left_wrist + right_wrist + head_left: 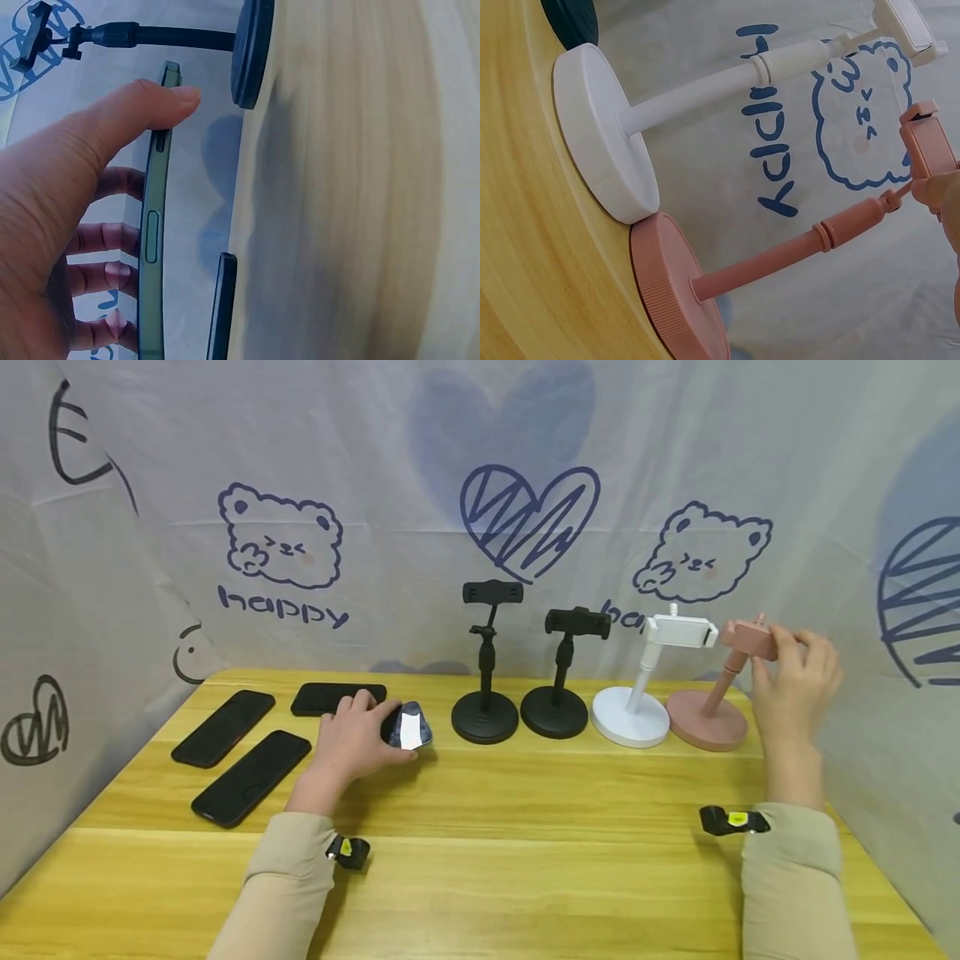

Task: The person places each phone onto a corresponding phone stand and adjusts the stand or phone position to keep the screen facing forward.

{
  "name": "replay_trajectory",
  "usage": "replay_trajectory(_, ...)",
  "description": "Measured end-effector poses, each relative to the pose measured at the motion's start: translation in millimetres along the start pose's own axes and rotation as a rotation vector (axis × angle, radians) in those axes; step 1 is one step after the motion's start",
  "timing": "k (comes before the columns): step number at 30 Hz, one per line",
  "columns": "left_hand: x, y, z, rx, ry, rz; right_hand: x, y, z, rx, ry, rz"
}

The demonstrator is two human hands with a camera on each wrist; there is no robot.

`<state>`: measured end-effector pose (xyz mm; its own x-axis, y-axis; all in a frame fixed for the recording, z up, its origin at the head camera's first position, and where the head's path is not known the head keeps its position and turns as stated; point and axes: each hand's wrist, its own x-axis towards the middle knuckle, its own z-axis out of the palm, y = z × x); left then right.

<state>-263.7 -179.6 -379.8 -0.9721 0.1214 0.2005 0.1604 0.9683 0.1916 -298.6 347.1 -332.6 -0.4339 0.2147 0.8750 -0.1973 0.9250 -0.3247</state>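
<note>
My left hand (352,737) grips a smartphone (408,727) by its edges, raised over the table. In the left wrist view the thumb lies across the greenish side of the phone (153,225), and the other fingers curl behind it. On the right, my right hand (799,683) pinches the holder clamp (752,639) at the top of a pink phone stand (707,722). Its round pink base (673,289) stands on the table beside the base of a white phone stand (631,718). Only part of the right hand (946,199) shows in the right wrist view.
Two black phone stands (484,718) (555,712) stand left of the white one. Three dark phones (223,728) (251,778) (337,697) lie at the left of the wooden table (540,860). A printed curtain (397,560) hangs close behind.
</note>
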Motion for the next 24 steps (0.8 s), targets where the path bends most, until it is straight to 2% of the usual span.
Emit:
replay_trajectory(5,1.0,0.6,-3.6,-0.003,0.049,0.005,0.0,1.3,-1.8,0.016,0.028,-0.054)
replay_trajectory(14,0.9,4.8,-10.1,-0.014,0.062,-0.003,0.7,8.7,-7.6,0.038,0.048,-0.180)
replay_trajectory(24,-1.1,6.1,-14.8,-0.010,0.092,-0.004,0.8,13.9,-15.9,0.020,0.030,-0.196)
